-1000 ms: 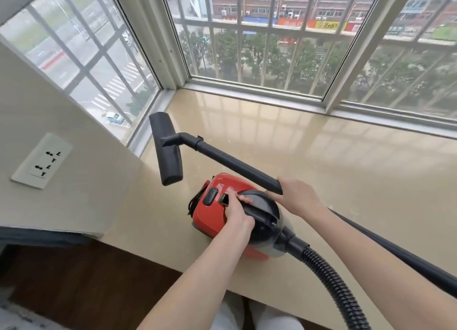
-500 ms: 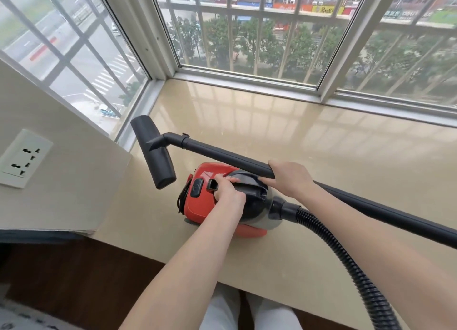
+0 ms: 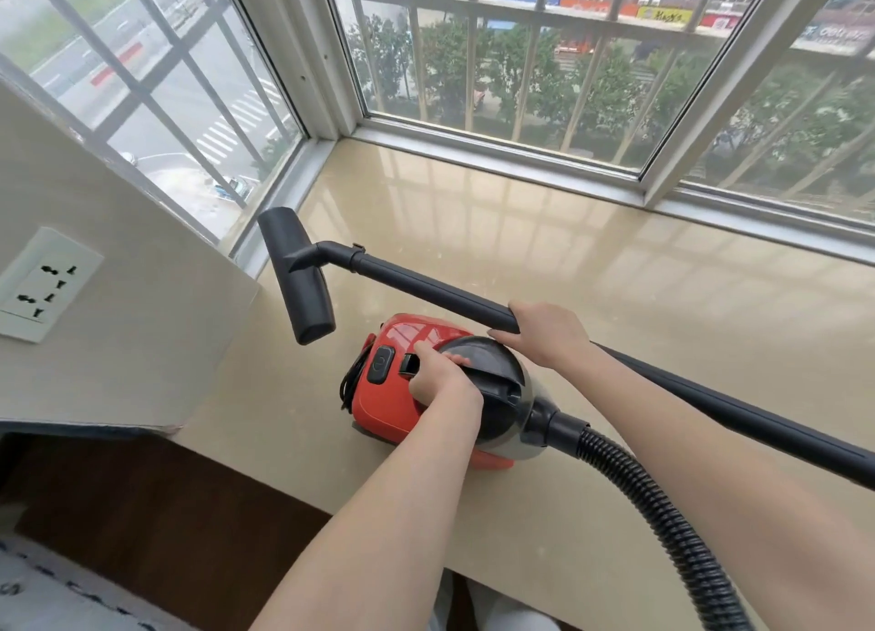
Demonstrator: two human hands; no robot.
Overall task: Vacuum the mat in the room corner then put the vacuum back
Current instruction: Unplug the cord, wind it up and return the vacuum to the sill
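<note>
A small red and black canister vacuum [image 3: 397, 403] sits on the beige stone window ledge [image 3: 592, 289], near its front edge. My left hand [image 3: 442, 382] grips the black carry handle on top of the vacuum. My right hand [image 3: 544, 332] holds the black wand [image 3: 426, 289], which slants up to the left. The floor nozzle [image 3: 298, 275] hangs in the air above the ledge by the left wall. The ribbed hose [image 3: 663, 521] curves from the vacuum's front down to the lower right. A patterned mat [image 3: 42, 592] shows at the bottom left corner.
Barred windows [image 3: 521, 72] close the ledge at the back and left. A beige wall panel with a white socket plate [image 3: 42, 285] stands left of the vacuum. Dark wooden floor [image 3: 165, 526] lies below the ledge, and my white trousers [image 3: 497, 616] show at the bottom.
The vacuum has settled onto the ledge and turned so the hose points lower right. The wand and nozzle stay raised in my right hand. Both grips are unchanged.
</note>
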